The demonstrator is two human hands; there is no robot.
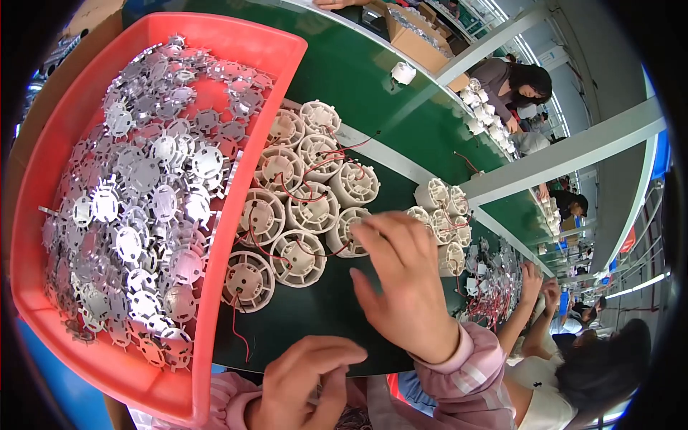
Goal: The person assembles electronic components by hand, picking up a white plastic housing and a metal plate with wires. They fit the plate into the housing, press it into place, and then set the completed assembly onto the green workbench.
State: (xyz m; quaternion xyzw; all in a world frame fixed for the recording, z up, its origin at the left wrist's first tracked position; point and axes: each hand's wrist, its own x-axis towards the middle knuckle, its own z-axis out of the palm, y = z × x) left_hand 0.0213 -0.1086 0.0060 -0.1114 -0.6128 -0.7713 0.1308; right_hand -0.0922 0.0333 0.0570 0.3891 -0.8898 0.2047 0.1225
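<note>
Several round white plastic housings [313,206] with spoked inner frames and red and black wires stand grouped on the dark green table. My right hand [408,283] reaches over the group's right edge. Its fingertips overlap the nearest housing [351,231], its thumb is spread apart, and no held thing shows; whether it touches the housing I cannot tell. Low at the table's near edge, my left hand [304,380] is curled, its palm side mostly hidden, so what it holds, if anything, does not show. A red bin [204,315] at left is heaped with silvery slotted metal discs [147,172].
More white housings [438,215] stand to the right, beside a pile of metal parts and red wires [494,279]. A pale frame bar [566,161] crosses above the table. Other people work along the bench, one close at right. A cardboard box [416,39] stands at the far side.
</note>
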